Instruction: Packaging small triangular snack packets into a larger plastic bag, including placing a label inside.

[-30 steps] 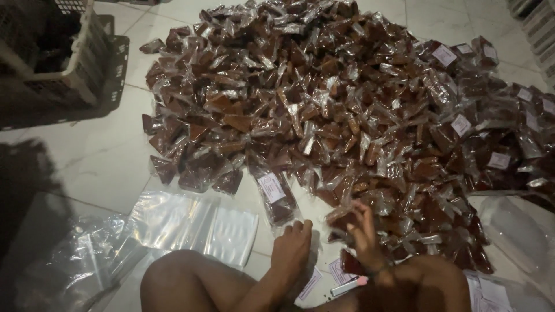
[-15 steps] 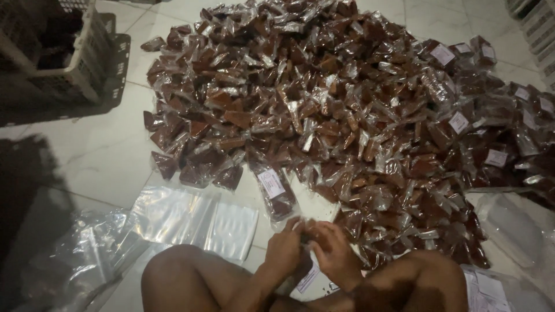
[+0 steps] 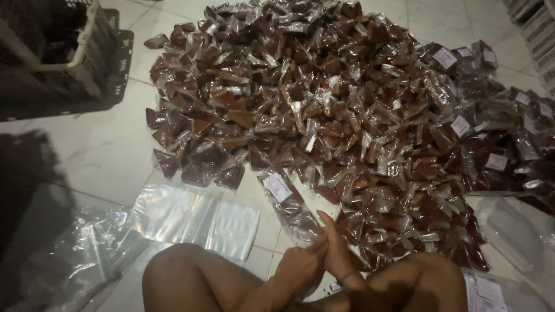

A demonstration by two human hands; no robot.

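My left hand [image 3: 298, 267] and my right hand [image 3: 338, 253] meet low in the head view, between my bare knees, fingertips pressed together. Whether something small sits between the fingers is hidden. A dark band circles my right wrist. Just beyond the hands lies a long clear packet [image 3: 286, 199] of brown pieces with a white label. Behind it spreads a large pile of clear packets [image 3: 347, 115] filled with brown triangular pieces, some labelled.
Empty clear plastic bags [image 3: 196, 216] lie flat on the white tiled floor at my left, with crumpled plastic [image 3: 75, 260] beside them. Dark and light crates [image 3: 58, 58] stand at the top left. A clear plastic bag [image 3: 509, 231] and white label sheets [image 3: 485, 292] are at the right.
My right hand drew back from the pile's edge and joined my left hand between my knees. The hands now sit slightly higher and closer together.
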